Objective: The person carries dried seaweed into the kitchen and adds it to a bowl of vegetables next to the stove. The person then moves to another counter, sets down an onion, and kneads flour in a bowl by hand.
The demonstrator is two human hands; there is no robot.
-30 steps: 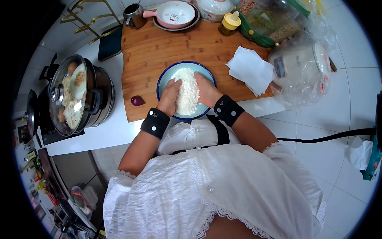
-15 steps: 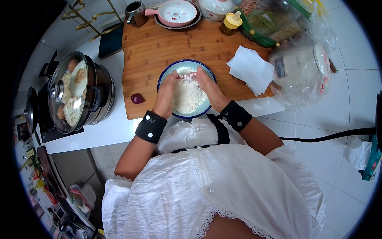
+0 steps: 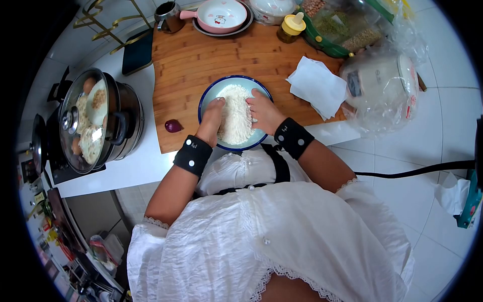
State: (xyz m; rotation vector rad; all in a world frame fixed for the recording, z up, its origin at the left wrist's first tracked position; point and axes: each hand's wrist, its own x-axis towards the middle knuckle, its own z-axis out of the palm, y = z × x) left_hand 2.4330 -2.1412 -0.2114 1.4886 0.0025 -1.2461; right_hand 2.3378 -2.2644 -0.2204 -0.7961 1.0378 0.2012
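A blue-rimmed bowl (image 3: 236, 77) stands on the wooden board (image 3: 201, 60) with a heap of white flour (image 3: 235, 113) in it. At the bowl's left side my left hand (image 3: 211, 121) touches the flour's edge, its fingers partly hidden. My right hand (image 3: 265, 111) is at the right side, fingers apart and tips at the flour, holding nothing. Left of the bowl lies a purple onion piece (image 3: 173, 126).
A lidded steamer pot (image 3: 85, 121) with food inside stands at the left. White paper sheets (image 3: 317, 88) and a plastic-wrapped appliance (image 3: 380, 88) are at the right. Behind are a pink pan (image 3: 221, 16), a yellow-capped jar (image 3: 291, 27) and a metal cup (image 3: 169, 17).
My hands came together over the flour half a second ago, fingers pale with it. Now they are lower, at either side of the heap.
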